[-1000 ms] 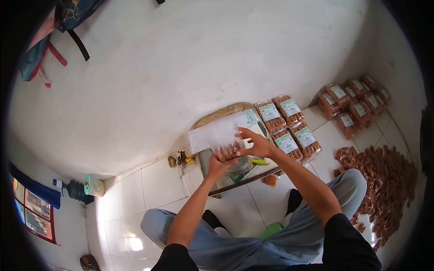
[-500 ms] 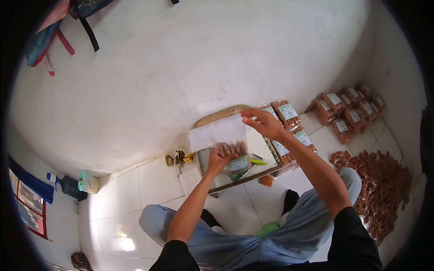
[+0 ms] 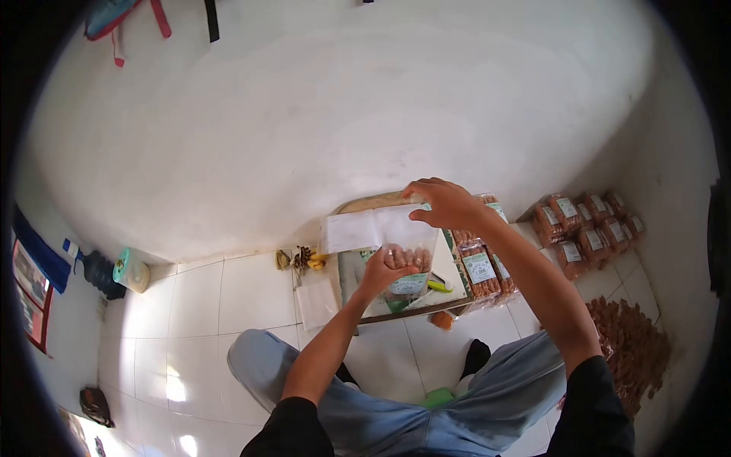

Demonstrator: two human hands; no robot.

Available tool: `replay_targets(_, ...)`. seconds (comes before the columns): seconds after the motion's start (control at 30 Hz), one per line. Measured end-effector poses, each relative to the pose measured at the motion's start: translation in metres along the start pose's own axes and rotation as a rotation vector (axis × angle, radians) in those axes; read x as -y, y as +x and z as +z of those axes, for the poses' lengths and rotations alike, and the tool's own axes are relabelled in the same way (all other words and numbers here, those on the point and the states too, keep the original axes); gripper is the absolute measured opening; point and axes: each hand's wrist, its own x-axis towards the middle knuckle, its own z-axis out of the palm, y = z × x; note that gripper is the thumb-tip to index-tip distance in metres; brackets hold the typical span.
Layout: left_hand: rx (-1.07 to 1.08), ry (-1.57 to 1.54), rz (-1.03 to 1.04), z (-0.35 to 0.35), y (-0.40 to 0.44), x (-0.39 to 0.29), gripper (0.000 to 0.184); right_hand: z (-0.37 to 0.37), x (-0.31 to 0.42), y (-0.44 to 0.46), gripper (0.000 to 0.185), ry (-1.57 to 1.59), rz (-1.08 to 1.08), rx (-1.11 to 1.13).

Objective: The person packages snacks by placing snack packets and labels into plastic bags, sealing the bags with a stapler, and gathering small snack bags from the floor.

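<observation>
My left hand [image 3: 383,274] is closed around the side of a transparent plastic bag [image 3: 407,283] with a green-and-white label. Several brown, lumpy pieces [image 3: 407,257] sit inside it. The bag is held over a low table [image 3: 358,259], its upper film reaching up toward my right hand. Above it, my right hand [image 3: 443,204] is curved, thumb and fingers apart, with nothing visible between them. White sheets or bags [image 3: 354,231] lie behind the bag. A yellow-green tool [image 3: 439,284], perhaps a cutter, rests beside it.
Labelled packs of brown pieces [image 3: 480,268] are stacked at the table's right, more packs [image 3: 592,228] by the wall. A heap of brown pieces [image 3: 632,346] covers the floor at right. Bananas [image 3: 315,261], a lidded tub [image 3: 133,272] and a water jug [image 3: 101,274] stand left.
The head view has shifted, so the scene sits differently in frame. My left hand still grips the bag; my right hand stays raised, its fingers still apart.
</observation>
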Motion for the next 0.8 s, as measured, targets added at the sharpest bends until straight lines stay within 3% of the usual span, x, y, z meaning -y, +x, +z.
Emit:
replay_targets(0.07,-0.001,-0.021,0.035,0.0,0.0,-0.004,0.062,0.011,0.007,0.013,0.031,-0.069,-0.023,-0.066)
replay_targets(0.13,0.002,-0.042,0.075,0.001,0.001,-0.003,0.064,0.018,0.012,0.029,0.025,-0.136,-0.032,0.17)
replay_targets(0.23,0.073,-0.044,-0.053,-0.002,-0.001,-0.005,0.061,0.014,0.017,0.049,0.019,-0.202,0.039,0.208)
replay_targets(0.27,0.099,0.011,-0.091,-0.004,-0.001,-0.006,0.064,0.012,0.018,0.049,0.017,-0.107,0.045,0.051)
replay_targets(0.33,0.113,0.055,-0.137,-0.003,0.0,-0.002,0.066,-0.001,0.029,0.045,0.019,-0.058,0.07,0.012)
replay_targets(0.37,0.066,0.044,-0.072,-0.002,0.0,0.005,0.073,-0.006,0.035,0.041,0.022,-0.003,0.104,-0.039)
replay_targets(0.4,0.021,0.034,-0.01,-0.001,-0.002,0.01,0.08,-0.011,0.04,0.038,0.038,-0.041,0.168,-0.008)
replay_targets(0.43,0.016,0.029,-0.012,-0.002,-0.003,0.007,0.08,-0.014,0.051,0.036,0.038,-0.044,0.165,-0.001)
replay_targets(0.5,-0.002,0.052,0.03,-0.004,-0.005,-0.001,0.087,-0.015,0.071,0.03,0.055,-0.322,0.295,0.348)
replay_targets(0.53,-0.007,0.048,0.027,-0.005,-0.004,-0.002,0.087,-0.003,0.067,0.023,0.066,-0.338,0.232,0.326)
replay_targets(0.63,0.084,0.035,-0.042,-0.005,-0.004,-0.007,0.093,0.035,0.06,0.009,0.066,-0.51,0.188,0.221)
replay_targets(0.73,0.065,0.108,0.019,-0.004,-0.009,-0.008,0.103,0.058,0.037,0.007,0.046,-0.364,0.179,0.123)
replay_targets(0.8,-0.087,0.058,0.12,-0.001,-0.019,-0.001,0.102,0.057,0.035,0.006,0.038,-0.338,0.19,0.105)
